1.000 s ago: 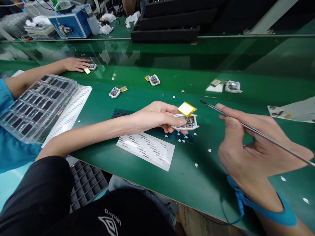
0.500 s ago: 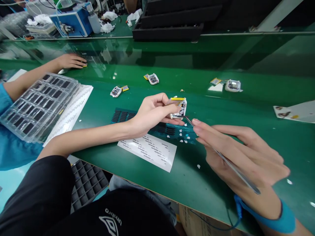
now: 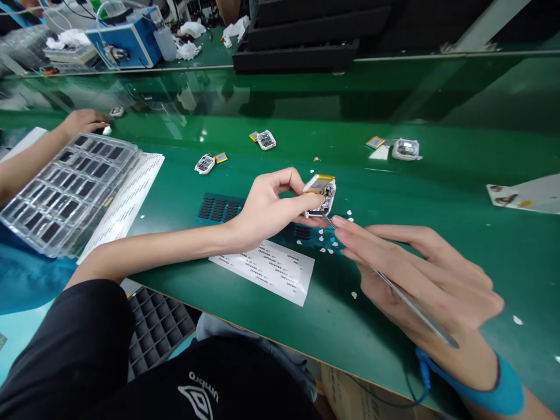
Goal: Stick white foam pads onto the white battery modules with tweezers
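My left hand [image 3: 277, 201] is closed on a small white electronic device [image 3: 329, 201] with its circuit parts exposed, the thumb across its inner side. A yellow-edged battery [image 3: 320, 184] tilts up from the device's far side. In my right hand [image 3: 406, 274] is a pair of metal tweezers [image 3: 413, 306], held like a pen. The tweezers' tip meets the device's near edge; whether it grips anything there is too small to tell. Under my left hand lies a dark blue sheet of black strips [image 3: 219, 208], and nearer me a white sheet of printed labels [image 3: 273, 271].
More opened devices with batteries lie beyond my hands: one left [image 3: 205, 164], one middle [image 3: 266, 140], one right [image 3: 406, 149]. At left stand clear compartment trays [image 3: 72, 192], near a co-worker's hand [image 3: 85, 121]. Small white scraps [image 3: 354, 295] dot the green table [image 3: 184, 192].
The device in my left hand has tipped so the battery's flat face shows more. My right hand has shifted slightly left with the tweezers. The co-worker's hand has drawn back left.
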A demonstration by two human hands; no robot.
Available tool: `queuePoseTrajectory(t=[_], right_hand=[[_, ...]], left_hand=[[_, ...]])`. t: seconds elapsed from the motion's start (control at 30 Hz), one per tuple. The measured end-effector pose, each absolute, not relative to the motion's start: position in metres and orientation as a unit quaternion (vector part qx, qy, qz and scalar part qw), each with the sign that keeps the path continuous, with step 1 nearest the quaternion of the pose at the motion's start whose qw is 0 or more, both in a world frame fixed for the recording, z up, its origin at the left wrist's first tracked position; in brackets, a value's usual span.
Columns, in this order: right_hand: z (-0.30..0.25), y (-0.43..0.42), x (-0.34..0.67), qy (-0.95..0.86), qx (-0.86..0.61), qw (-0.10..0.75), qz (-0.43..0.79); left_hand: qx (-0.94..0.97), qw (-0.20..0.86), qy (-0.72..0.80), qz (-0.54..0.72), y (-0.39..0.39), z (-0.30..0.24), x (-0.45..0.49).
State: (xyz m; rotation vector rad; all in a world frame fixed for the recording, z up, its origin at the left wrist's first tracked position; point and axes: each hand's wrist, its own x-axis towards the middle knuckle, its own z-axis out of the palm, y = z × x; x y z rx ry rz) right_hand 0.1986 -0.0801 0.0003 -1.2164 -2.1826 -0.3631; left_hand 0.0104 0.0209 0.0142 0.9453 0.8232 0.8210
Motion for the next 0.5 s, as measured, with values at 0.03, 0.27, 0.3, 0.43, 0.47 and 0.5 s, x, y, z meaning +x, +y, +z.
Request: queuePoseTrajectory(t=[0.03, 0.27, 0.3, 0.43, 0.47, 0.5], right_hand=[[-0.001, -0.079, 0.199, -0.821, -0.459, 0.311, -0.135], [-0.012, -0.071, 0.201, -0.816, -0.421, 0.361, -0.161], [-0.013, -0.071, 0.201, -0.817, -0.421, 0.363, -0.156], [-0.018, -0.072, 0.199, -0.799, -0.44, 0.386, -0.138], [-0.019, -0.073, 0.199, -0.795, -0.446, 0.387, -0.139], [-0.02, -0.074, 0.198, -0.792, -0.452, 0.387, -0.139]], left_hand=[[0.432, 0.73, 0.376, 0.373, 0.021, 0.014, 0.01], [0.431, 0.724, 0.379, 0.383, 0.018, 0.017, 0.012], [0.427, 0.724, 0.38, 0.386, 0.017, 0.017, 0.013], [0.387, 0.745, 0.382, 0.386, 0.016, 0.015, 0.016], [0.379, 0.753, 0.377, 0.384, 0.017, 0.015, 0.016], [0.374, 0.76, 0.369, 0.382, 0.017, 0.015, 0.016]])
